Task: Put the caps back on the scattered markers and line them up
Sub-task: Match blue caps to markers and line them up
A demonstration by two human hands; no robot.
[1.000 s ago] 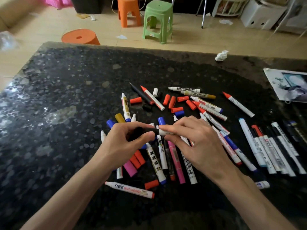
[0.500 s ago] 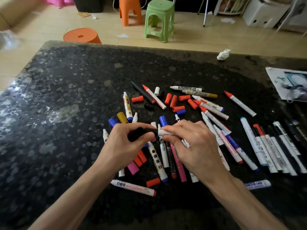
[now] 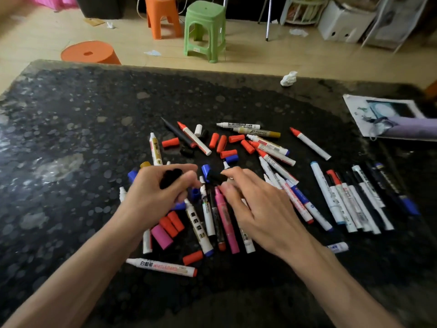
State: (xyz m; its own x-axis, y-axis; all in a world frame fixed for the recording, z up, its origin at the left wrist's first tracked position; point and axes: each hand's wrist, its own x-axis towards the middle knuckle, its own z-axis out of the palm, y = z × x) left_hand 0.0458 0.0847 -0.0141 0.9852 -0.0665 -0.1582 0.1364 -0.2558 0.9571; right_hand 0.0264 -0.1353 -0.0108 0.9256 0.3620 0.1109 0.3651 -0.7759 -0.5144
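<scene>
**Hands apart over the marker pile**

L hand (image 3: 158, 197) curls round a black marker part (image 3: 170, 177). R hand (image 3: 260, 207) pinches a black piece (image 3: 214, 177) at its fingertips, blurred. 0.5 s ago both hands met on one marker; now there's a gap betw them. Nearest marker (image 3: 160, 267) on table (image 3: 71, 138) reads "白板笔 WHITEBOARD". Lined-up row (image 3: 354, 202) lies to the right. Farther back: white marker (image 3: 238, 125) "WHITEBOARD MARKER", yellow marker (image 3: 259, 132) "P.MARKER"

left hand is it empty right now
No, the left hand grips a black object inside its curled fingers.
</scene>
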